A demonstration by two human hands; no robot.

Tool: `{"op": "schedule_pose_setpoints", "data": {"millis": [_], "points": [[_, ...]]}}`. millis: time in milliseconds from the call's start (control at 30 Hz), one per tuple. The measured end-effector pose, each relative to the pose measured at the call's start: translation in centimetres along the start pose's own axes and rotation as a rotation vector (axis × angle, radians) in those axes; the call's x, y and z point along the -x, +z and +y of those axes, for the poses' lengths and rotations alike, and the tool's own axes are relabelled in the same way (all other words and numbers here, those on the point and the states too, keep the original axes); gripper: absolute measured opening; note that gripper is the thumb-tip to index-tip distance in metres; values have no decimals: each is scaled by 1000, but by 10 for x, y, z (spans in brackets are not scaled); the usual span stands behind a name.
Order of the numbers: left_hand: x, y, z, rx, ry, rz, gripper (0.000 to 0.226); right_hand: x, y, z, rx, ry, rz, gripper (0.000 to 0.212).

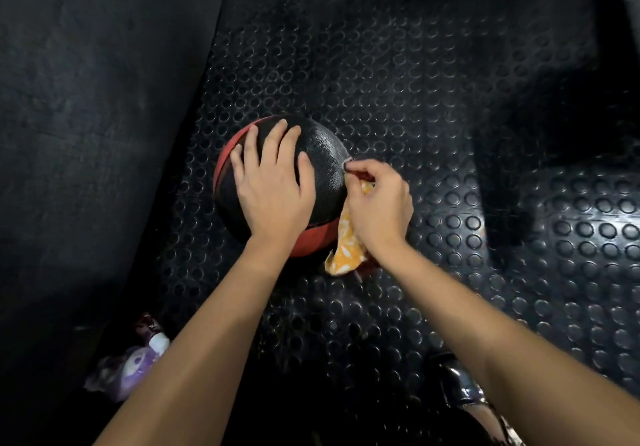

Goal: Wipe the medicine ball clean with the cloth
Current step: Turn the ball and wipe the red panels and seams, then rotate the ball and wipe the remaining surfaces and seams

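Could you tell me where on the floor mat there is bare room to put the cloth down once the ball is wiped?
The mat is bare beyond the ball and right of the right hand, which holds the cloth. It is crowded at the ball under the left hand, and lower left by the purple bottle.
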State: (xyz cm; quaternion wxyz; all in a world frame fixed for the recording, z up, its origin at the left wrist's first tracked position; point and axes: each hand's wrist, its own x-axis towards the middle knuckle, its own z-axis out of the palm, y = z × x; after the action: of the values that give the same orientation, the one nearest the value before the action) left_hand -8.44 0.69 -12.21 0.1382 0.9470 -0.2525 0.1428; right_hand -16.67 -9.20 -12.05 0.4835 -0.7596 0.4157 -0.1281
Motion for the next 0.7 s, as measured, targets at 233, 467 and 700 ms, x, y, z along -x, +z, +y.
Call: {"op": "schedule_pose_setpoints", "data": {"millis": [233,467,700], "points": [[0,1,1,-31,15,-19,42,10,0,-6,57,-196,-4,16],[-1,0,-2,-14,18,-5,42,30,-1,-4,81,-263,-64,18],[9,-1,5,-20,60,-14,43,-22,0,-28,165,-223,-60,17]]}}
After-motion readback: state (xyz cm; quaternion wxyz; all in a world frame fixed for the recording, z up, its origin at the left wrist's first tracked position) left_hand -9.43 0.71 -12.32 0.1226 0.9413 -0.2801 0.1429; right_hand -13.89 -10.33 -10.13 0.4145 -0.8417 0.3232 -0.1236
